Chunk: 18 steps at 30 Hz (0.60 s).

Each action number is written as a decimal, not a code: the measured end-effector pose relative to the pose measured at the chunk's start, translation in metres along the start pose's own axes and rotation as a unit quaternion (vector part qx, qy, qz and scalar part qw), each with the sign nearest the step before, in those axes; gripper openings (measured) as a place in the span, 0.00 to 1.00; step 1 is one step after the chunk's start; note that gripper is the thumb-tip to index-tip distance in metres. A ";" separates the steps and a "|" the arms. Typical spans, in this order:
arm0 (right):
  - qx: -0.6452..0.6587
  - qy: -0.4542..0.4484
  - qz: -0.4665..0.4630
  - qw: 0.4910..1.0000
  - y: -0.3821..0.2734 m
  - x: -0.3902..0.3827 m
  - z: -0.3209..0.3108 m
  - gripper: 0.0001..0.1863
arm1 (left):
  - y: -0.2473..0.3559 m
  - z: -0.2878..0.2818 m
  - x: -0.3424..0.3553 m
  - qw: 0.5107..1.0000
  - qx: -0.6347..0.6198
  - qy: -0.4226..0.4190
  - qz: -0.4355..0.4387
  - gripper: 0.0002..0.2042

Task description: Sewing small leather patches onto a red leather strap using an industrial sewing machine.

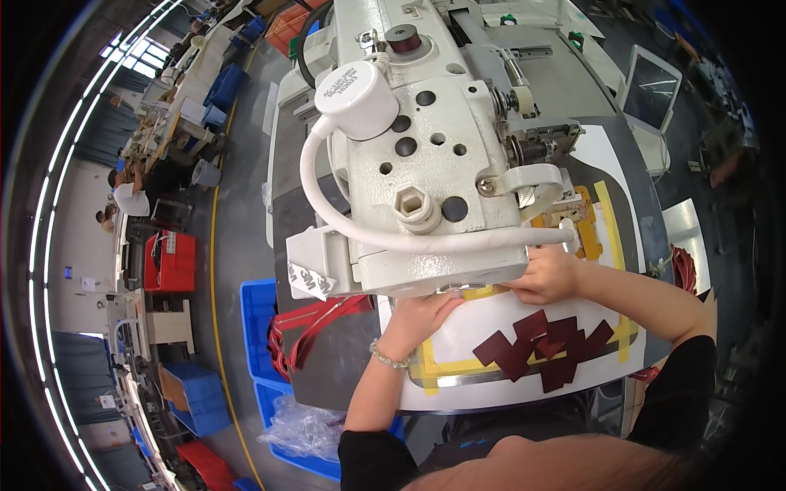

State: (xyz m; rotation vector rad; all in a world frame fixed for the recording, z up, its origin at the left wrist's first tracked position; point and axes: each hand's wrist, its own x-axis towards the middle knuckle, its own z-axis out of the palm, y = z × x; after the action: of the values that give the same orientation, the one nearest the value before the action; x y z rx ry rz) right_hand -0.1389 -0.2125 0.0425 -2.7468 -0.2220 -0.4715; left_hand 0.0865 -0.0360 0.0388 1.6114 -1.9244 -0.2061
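Left hand point(422, 317) and right hand point(547, 274) adjoin the sewing-machine head point(499, 192); neither grip's closure can be determined. Maroon patches point(565, 334) lie bodyward of the right grip; wrist drag could scatter them.

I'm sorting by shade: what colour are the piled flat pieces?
The flat pieces are dark maroon; see the head view.

we see dark maroon patches point(562, 332) near a yellow tape strip point(467, 367), a white machine point(426, 168) farther off, red straps point(323, 319) and a blue bin point(256, 327) left.
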 end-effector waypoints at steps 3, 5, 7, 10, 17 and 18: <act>0.001 -0.007 -0.004 1.000 0.000 0.002 -0.003 0.23 | -0.002 -0.009 -0.001 1.000 0.012 0.019 -0.008 0.09; 0.000 -0.014 0.000 1.000 -0.002 0.004 -0.007 0.23 | -0.002 -0.009 -0.003 0.999 0.022 0.032 -0.002 0.08; -0.002 -0.022 0.005 1.000 -0.005 0.006 -0.010 0.22 | 0.000 -0.006 -0.005 0.999 -0.028 0.032 -0.031 0.04; -0.008 -0.029 0.012 0.999 -0.006 0.007 -0.012 0.22 | 0.004 -0.009 0.001 1.000 -0.007 0.027 0.001 0.04; 0.040 -0.003 0.037 0.999 -0.003 0.002 -0.012 0.20 | 0.004 -0.013 0.002 0.999 0.015 0.034 0.013 0.05; 0.048 0.011 0.029 0.998 -0.003 0.002 -0.012 0.20 | 0.003 -0.014 0.003 0.999 0.028 0.032 0.016 0.07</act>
State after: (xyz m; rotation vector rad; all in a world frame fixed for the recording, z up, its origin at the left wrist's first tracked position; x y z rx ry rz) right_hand -0.1415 -0.2139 0.0549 -2.6456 -0.1558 -0.4636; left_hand 0.0910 -0.0343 0.0525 1.6022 -1.9217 -0.0863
